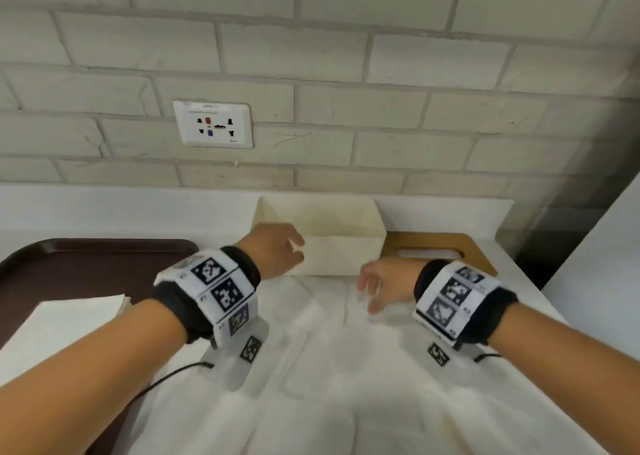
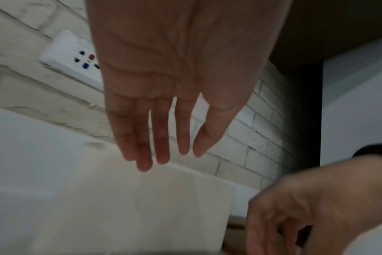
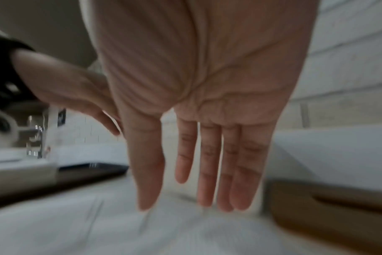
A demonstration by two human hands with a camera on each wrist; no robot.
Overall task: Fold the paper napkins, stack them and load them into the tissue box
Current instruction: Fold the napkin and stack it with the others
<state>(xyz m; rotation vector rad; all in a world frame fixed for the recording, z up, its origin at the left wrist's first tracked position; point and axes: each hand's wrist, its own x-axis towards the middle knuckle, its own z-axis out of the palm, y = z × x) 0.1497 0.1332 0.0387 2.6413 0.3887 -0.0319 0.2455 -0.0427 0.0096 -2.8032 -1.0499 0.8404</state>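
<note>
**Q:** So where was everything when you had both hands up? Trying to work out how that napkin would behave.

**A:** The unfolded paper napkin (image 1: 332,368) was spread flat on the counter (image 1: 104,208), filling the lower middle of the head view. The tissue box (image 1: 343,246) sat just past its far edge at center frame, open on top and looking empty. Its wooden lid (image 1: 474,250) lay just right of it. More napkins (image 1: 65,319) were piled on the dark tray (image 1: 69,257) at the left edge.

**Q:** Were you holding anything?

**A:** Nope. Your left hand (image 1: 273,250) hovered in front of the box with fingers straight and loose, nothing in it. Your right hand (image 1: 381,286) hung over the napkin's far end, fingers (image 3: 209,163) relaxed and spread, also holding nothing. The wrist shots were blurry but showed bare palms.

**Q:** How would it handle, you reckon?

**A:** I'd guess very light, floppy and easy to tear, with creases already running through it. You'd probably want to pinch it gently at the two far corners, near the box, and bring that edge toward you along a crease. Grab the middle and I'd expect it to just bunch up.
</note>
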